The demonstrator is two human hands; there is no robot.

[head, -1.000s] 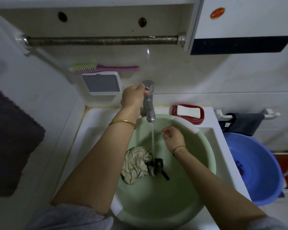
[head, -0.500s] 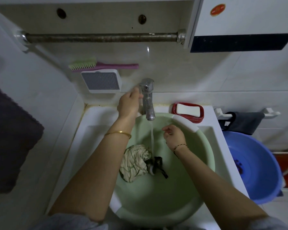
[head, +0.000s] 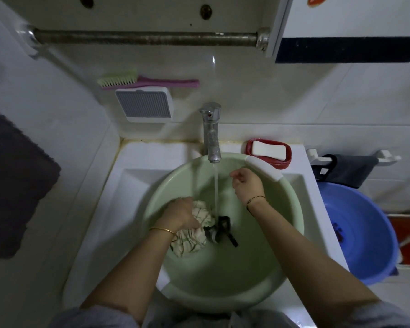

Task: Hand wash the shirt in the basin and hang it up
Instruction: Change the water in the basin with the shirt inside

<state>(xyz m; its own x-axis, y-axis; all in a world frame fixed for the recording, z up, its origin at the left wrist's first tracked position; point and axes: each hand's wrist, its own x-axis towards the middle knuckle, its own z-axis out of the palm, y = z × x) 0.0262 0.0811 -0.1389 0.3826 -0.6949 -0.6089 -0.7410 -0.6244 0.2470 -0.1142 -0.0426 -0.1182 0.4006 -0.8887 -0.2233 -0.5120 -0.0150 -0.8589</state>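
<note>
A crumpled cream shirt [head: 194, 240] with thin dark stripes lies at the bottom of the pale green basin [head: 152, 197], which sits in the white sink. Its black part [head: 225, 228] trails to the right under the running water. My left hand [head: 180, 214] is down on the shirt, its fingers curled into the cloth. My right hand [head: 247, 183] hovers inside the basin just right of the water stream, fingers loosely curled and holding nothing. Water runs from the chrome tap [head: 211, 131] into the basin.
A white soap bar in a red dish [head: 268, 150] sits on the sink's back right corner. A blue basin [head: 365, 233] stands on the right below a dark cloth [head: 348, 169]. A metal rail [head: 147, 39] spans the wall above a brush [head: 137, 80]. A dark towel [head: 14, 181] hangs left.
My left hand has left the tap handle and come down into the basin onto the shirt. The right hand has stayed beside the stream. Water keeps running.
</note>
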